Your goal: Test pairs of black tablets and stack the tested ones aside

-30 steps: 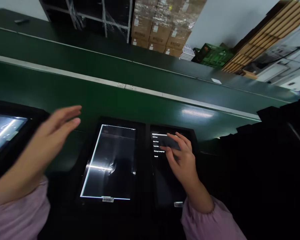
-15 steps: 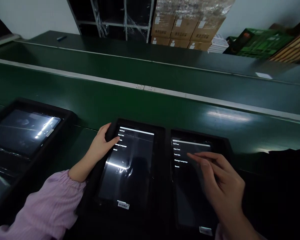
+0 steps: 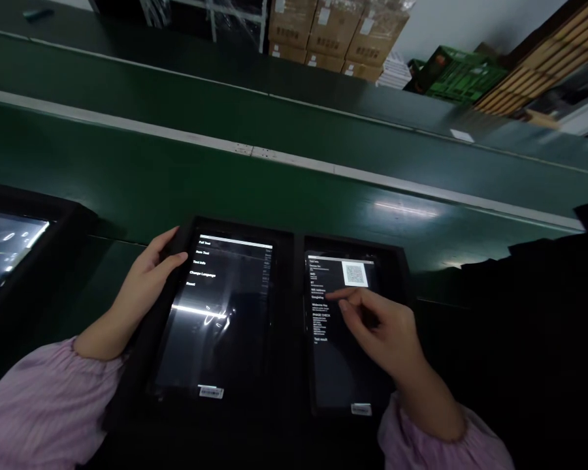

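Note:
Two tablets lie side by side in black trays. The middle tablet (image 3: 215,326) shows a text menu, with more text at the right edge of its screen. My left hand (image 3: 144,287) rests on the left rim of its tray, thumb and fingers apart. On the right tablet (image 3: 343,372) are lines of small text and a QR code (image 3: 355,274). My right hand (image 3: 382,326) hovers over or touches that screen, index finger extended near the text and thumb close below it, holding nothing. Each tablet has a white label near its lower edge.
Another black tray (image 3: 68,212) with a tablet (image 3: 10,245) sits at the left. A pale rail (image 3: 176,135) crosses the green surface behind. Farther back are cardboard boxes (image 3: 333,29), a green crate (image 3: 458,75) and a white card (image 3: 462,136).
The view has shifted right. The right tablet went from a menu to an information page with a QR code. Text appeared at the middle screen's right edge, and my left thumb moved off that screen.

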### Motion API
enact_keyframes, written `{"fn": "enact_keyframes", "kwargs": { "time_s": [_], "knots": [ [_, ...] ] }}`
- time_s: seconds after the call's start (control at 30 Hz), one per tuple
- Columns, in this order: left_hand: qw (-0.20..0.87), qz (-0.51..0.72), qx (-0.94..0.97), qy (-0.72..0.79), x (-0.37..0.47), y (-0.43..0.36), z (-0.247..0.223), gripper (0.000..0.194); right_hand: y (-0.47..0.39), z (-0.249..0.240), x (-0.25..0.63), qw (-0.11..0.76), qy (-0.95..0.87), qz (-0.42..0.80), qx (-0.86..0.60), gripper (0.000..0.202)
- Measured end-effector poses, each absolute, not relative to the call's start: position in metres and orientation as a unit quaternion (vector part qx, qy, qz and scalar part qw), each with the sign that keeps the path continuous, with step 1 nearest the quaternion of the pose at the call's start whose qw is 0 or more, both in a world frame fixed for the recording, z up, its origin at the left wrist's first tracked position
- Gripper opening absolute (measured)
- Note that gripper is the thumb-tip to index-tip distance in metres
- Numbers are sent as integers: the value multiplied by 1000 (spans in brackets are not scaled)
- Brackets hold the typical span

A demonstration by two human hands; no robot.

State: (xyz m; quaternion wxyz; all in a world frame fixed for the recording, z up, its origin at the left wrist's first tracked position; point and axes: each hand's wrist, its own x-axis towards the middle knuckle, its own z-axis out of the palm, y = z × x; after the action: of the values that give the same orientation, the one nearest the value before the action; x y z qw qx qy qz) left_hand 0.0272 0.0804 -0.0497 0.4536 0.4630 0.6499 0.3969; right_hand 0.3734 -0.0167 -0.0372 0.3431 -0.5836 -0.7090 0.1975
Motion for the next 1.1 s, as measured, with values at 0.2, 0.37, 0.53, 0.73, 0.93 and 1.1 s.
{"fn": "enact_keyframes", "kwargs": {
  "time_s": [0.2,0.37,0.53,0.73,0.93,1.1],
  "knots": [
    [429,383,484,659,30,80,-47,60,-22,-32,374,291,-743,295,-526,30],
    [427,380,491,657,32,80,-46,61,-21,-35,379,284,-727,296,-550,32],
    [432,373,510,643,26,81,-49,66,-24,-43,387,376,-641,191,-642,49],
    [371,268,582,672,22,84,-54,93,-25,-44,382,412,-571,200,-682,51],
    [384,278,575,667,23,83,-53,99,-18,-38,378,343,-628,192,-672,43],
    [435,354,525,640,22,81,-53,79,-17,-42,378,321,-640,198,-670,43]
  ]
}}
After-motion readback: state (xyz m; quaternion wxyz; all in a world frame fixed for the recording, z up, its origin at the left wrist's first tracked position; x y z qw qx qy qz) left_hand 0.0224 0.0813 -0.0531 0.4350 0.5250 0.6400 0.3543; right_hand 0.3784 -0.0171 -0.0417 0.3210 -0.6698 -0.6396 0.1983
